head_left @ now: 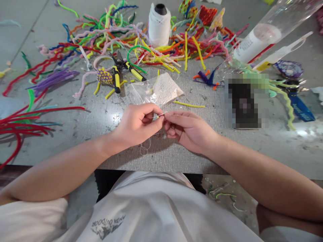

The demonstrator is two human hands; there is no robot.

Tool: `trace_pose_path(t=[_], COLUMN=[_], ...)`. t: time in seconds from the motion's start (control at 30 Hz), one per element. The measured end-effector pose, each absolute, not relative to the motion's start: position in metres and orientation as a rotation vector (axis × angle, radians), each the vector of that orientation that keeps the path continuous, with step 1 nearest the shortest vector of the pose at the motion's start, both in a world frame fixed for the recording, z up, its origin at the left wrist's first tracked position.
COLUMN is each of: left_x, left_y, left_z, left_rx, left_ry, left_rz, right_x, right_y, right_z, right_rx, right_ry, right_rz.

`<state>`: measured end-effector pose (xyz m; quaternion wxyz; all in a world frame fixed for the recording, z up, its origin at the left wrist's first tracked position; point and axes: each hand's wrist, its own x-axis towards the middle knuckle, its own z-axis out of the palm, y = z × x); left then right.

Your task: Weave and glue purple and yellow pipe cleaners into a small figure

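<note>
Stretching across the view, a grey tabletop [131, 163] carries a broad heap of coloured fuzzy stems [111, 35] along its far side. A clear bottle [264, 37] rises at the right. The left hand [141, 122] and right hand [189, 131] meet over the near part of the tabletop. Beyond them are a white spool [159, 30], black-and-yellow pliers [122, 66] and a bag of pale beads [166, 88]. A purple-and-yellow patterned piece [104, 76] beside the pliers looks already formed; a short yellow stem [189, 104] lies loose near the bag. Finest is the white thread [149, 145], running between both hands, a slack loop hanging below the left. Thumb and forefinger of each hand pinch it; the right hand's other fingers curl in. The threadwork seems unfinished: the loop is loose, and no completed knot can be made out. What the tiny yellow tip [158, 117] at the left fingers belongs to cannot be told.
</note>
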<state>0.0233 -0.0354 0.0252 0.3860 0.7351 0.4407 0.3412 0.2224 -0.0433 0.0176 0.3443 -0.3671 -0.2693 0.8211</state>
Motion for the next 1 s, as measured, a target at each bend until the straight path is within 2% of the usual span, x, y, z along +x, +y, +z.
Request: trace_pose_path(t=[0.33,0.7,0.83,1.0], left_x=[0.019,0.022,0.024,0.027], left_y=[-0.036,-0.035,-0.039,-0.044], left_z=[0.025,0.015,0.017,0.022], left_rx=[1.888,2.229,2.212,2.02], left_ry=[1.093,1.051,1.022,1.064], left_rz=[0.806,0.745,0.762,0.679], right_x=[0.221,0.222,0.217,0.214], right_y=[-0.039,-0.046,-0.052,-0.057], right_z=[0.008,0.022,0.024,0.022], right_rx=[-1.004,-0.807,-0.7,-0.785], right_ry=[-0.634,-0.729,-0.789,-0.786], right_rz=[2.112,2.145,2.155,2.147])
